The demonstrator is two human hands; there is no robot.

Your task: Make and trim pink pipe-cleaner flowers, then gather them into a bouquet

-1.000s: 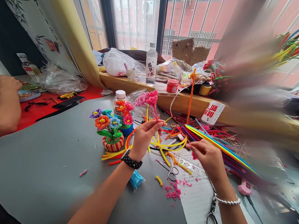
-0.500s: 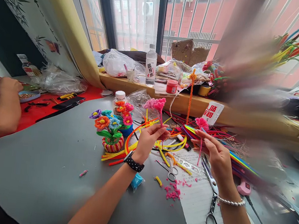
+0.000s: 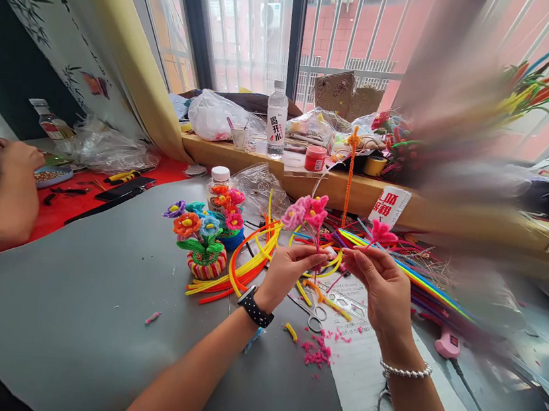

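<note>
Nearing, both pink flowers (image 3: 306,211) now

Landmark: flower pot (image 3: 203,250) on the mat (image 3: 92,303). Right of it, loose stems (image 3: 247,265), then the left hand (image 3: 291,271) and right hand (image 3: 378,286), each holding up a flower (image 3: 306,213) (image 3: 381,232); small scissors (image 3: 313,317) lie right and nearer. Behind it a jar (image 3: 220,175), farther back the bottle (image 3: 276,119) on the sill (image 3: 356,192); far left, another person's hand (image 3: 10,196).

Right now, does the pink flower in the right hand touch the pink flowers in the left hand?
Apart. The head view shows background between the single pink flower in the right hand and the pink flower cluster in the left hand.
</note>
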